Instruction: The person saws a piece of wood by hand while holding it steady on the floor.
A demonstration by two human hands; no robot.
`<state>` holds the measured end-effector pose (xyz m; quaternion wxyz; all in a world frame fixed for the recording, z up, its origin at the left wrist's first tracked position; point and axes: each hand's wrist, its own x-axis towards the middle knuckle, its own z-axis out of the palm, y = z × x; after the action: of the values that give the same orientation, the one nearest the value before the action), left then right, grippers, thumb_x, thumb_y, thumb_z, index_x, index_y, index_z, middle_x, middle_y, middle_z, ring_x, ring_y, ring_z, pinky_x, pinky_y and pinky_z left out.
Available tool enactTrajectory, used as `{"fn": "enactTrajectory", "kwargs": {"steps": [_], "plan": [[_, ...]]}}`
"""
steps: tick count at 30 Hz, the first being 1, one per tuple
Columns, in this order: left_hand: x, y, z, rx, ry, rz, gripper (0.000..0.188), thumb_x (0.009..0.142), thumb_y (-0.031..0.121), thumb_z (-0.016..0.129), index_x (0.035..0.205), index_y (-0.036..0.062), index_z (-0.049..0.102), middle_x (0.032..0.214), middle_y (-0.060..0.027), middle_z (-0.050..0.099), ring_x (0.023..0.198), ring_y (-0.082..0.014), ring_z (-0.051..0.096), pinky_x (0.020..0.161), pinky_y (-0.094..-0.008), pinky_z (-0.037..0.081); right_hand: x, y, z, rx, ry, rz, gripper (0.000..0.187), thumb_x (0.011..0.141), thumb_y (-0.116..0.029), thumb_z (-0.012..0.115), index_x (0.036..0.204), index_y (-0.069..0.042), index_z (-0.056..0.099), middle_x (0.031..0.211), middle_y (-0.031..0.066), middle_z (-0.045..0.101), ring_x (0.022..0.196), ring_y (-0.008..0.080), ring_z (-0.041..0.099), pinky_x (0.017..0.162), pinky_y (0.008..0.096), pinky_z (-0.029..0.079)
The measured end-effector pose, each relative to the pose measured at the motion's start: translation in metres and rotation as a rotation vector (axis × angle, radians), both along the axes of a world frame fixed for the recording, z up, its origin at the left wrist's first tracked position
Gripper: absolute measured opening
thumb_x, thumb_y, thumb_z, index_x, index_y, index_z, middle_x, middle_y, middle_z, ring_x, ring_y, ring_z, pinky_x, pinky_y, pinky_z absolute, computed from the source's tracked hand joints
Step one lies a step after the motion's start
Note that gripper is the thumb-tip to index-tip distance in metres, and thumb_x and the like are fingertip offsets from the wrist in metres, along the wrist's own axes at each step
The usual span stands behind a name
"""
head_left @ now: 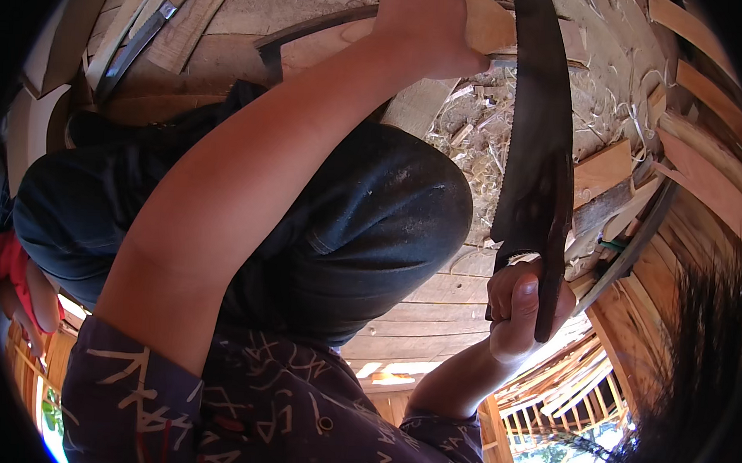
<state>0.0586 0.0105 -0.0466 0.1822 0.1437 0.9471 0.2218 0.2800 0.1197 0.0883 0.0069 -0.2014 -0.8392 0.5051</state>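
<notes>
My right hand (521, 308) is wrapped round the handle of a large handsaw (542, 115). Its dark, toothed blade stretches away from me past the top of the head view. Farther off, my left hand (421, 27) bears down on a pale wooden board (489, 23), thumb stretched toward the saw blade. The upper edge cuts off its fingertips. The blade crosses just right of that hand, over the board's right part; whether the teeth touch the wood I cannot tell. My bent knee (389, 199) lies below, between my two arms.
Wood shavings (483, 125) and offcuts litter the plank floor beyond my knee. A long-bladed knife (134, 51) lies among wood pieces at the far left. Several boards (705, 176) line the right side. Another person's hand (32, 316) with red cloth shows at the left edge.
</notes>
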Motion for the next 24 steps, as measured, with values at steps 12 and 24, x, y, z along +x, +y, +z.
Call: {"fn": "enactTrajectory", "kwargs": {"steps": [12,24], "plan": [[-0.006,-0.005,0.009,0.029,-0.12,-0.048,0.104,0.07,0.051,0.074,0.142,-0.0121,0.032,0.136,-0.0246,0.049,0.128,-0.0342,0.048,0.109,-0.0446,0.036,0.007,-0.01,0.005,-0.257,0.055,-0.029,0.039,0.098,-0.025,0.058,0.069,-0.002,0.046,0.046,0.0005,0.037,0.036,0.006,0.03,0.034,0.0226,0.021],[0.004,-0.008,0.003,0.043,0.048,-0.084,0.101,0.068,0.052,0.075,0.139,-0.01,0.038,0.134,-0.0234,0.051,0.126,-0.0346,0.05,0.109,-0.046,0.036,0.004,0.0,-0.016,0.099,-0.015,0.113,0.041,0.095,-0.027,0.06,0.064,-0.004,0.045,0.046,0.0009,0.04,0.037,0.006,0.032,0.036,0.0233,0.019]]}}
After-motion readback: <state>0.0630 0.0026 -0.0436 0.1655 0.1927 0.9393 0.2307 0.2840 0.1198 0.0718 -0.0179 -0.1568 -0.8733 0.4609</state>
